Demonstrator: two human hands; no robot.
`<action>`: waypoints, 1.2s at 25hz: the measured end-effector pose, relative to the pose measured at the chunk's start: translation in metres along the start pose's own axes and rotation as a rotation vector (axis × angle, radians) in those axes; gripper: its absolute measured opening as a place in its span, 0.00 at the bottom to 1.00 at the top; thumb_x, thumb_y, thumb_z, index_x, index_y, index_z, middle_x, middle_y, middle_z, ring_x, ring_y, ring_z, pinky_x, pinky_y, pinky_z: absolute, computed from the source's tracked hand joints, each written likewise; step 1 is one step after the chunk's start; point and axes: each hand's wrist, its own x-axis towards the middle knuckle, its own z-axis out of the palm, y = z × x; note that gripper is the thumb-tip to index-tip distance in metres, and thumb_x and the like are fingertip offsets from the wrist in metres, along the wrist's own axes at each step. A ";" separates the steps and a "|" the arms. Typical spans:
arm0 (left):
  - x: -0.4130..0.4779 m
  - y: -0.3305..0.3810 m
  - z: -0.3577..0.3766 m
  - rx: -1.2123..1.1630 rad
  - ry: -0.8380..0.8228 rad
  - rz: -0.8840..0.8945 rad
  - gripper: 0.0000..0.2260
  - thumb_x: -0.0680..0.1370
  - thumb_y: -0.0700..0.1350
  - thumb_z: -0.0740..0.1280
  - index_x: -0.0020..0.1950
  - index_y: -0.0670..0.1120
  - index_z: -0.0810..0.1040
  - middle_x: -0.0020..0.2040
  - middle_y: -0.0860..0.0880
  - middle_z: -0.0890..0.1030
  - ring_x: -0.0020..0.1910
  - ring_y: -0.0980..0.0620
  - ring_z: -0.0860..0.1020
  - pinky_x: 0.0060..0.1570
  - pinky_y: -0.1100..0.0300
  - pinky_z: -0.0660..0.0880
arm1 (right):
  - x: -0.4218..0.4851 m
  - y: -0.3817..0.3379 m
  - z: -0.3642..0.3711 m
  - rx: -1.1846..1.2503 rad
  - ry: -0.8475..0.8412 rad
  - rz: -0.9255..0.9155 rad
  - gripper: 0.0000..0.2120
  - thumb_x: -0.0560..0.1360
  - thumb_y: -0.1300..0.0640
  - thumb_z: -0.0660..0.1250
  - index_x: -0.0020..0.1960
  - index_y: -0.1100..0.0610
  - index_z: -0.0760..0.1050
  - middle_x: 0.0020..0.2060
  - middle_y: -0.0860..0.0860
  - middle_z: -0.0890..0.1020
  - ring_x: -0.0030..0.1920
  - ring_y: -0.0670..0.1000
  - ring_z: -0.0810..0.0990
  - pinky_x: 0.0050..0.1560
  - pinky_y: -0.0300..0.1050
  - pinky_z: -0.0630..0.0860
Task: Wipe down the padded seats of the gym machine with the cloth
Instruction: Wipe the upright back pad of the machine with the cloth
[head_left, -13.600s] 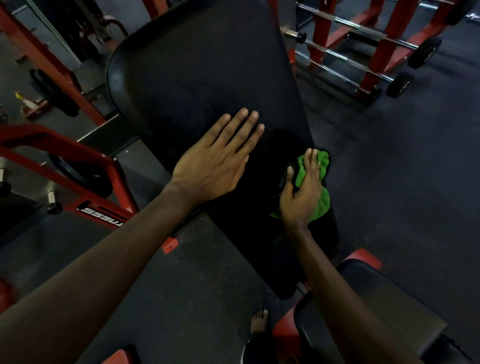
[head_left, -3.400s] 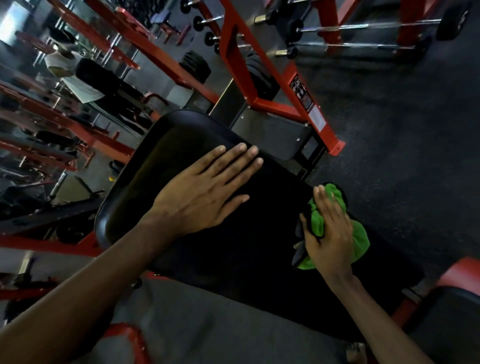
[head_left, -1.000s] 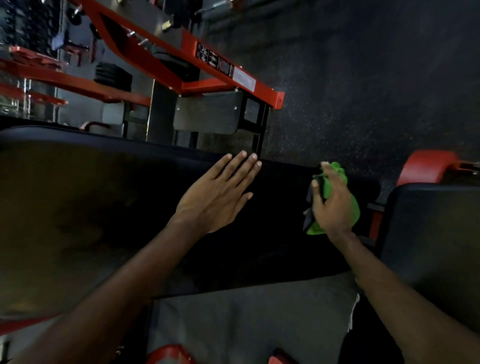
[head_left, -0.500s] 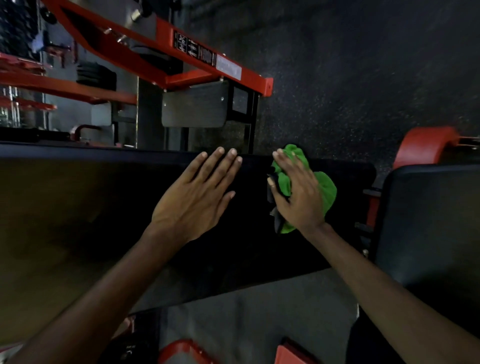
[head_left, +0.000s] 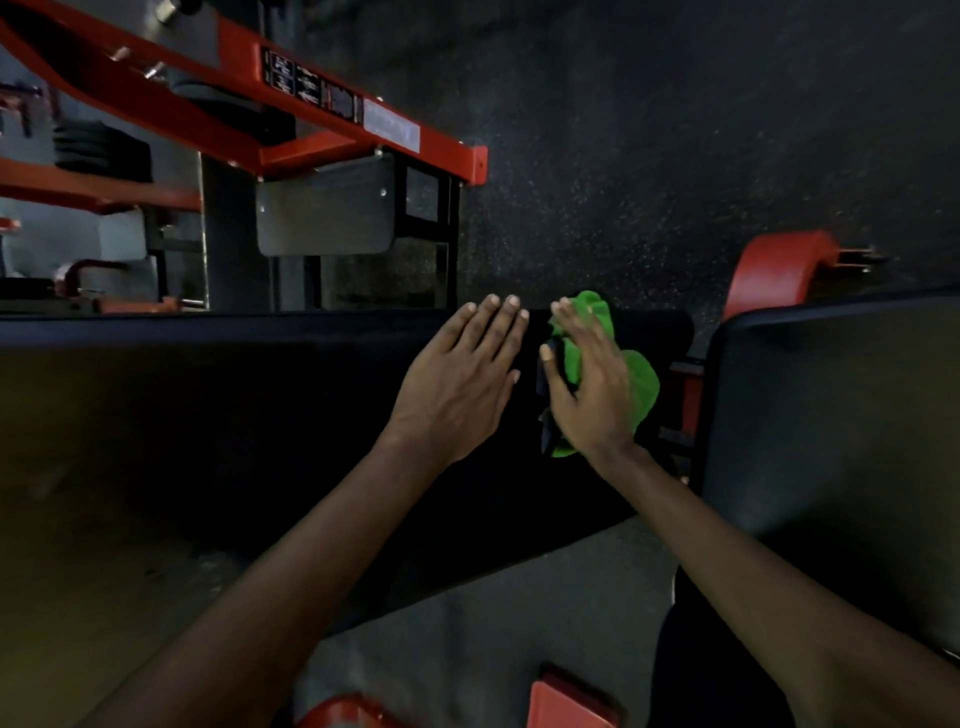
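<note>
Step in hand: wiping the long black pad (head_left: 208, 441), near its 3 o'clock end.
Done so far: cannot tell; the dark vinyl shows no clear wet or clean track.
Left to do: probably the rest of this pad and the second pad (head_left: 831, 415) at 3 o'clock, which nothing touches.
Cloth: green cloth (head_left: 639, 389), bunched with a dark fold at its 9 o'clock side, lying on the long pad by its 12 o'clock edge.
Right hand (head_left: 592, 389): fingers nearly straight on top of the cloth, pressing it down, not clenched.
Left hand (head_left: 462, 379): just at 9 o'clock of the cloth, fingers released and flat on the pad.
Surroundings: red frame (head_left: 311, 119) at 11 o'clock.
</note>
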 end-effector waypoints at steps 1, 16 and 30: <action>0.001 0.002 0.003 0.023 0.005 0.001 0.27 0.86 0.52 0.46 0.83 0.41 0.50 0.83 0.41 0.53 0.82 0.44 0.53 0.78 0.50 0.42 | -0.003 0.005 -0.003 -0.017 -0.047 -0.037 0.23 0.84 0.49 0.62 0.77 0.56 0.68 0.76 0.50 0.70 0.78 0.52 0.64 0.75 0.55 0.65; 0.001 0.005 0.005 0.087 0.025 0.035 0.28 0.86 0.53 0.39 0.82 0.38 0.41 0.83 0.39 0.45 0.82 0.43 0.46 0.81 0.49 0.43 | -0.019 0.047 -0.008 0.025 0.081 0.271 0.25 0.84 0.47 0.60 0.78 0.56 0.66 0.77 0.49 0.68 0.78 0.46 0.62 0.77 0.41 0.61; 0.004 0.005 0.008 0.089 0.028 0.046 0.28 0.86 0.53 0.40 0.82 0.38 0.43 0.83 0.40 0.48 0.82 0.43 0.49 0.81 0.48 0.46 | -0.016 0.026 -0.011 0.122 0.059 0.295 0.24 0.85 0.48 0.60 0.77 0.57 0.67 0.77 0.50 0.68 0.78 0.46 0.63 0.76 0.48 0.64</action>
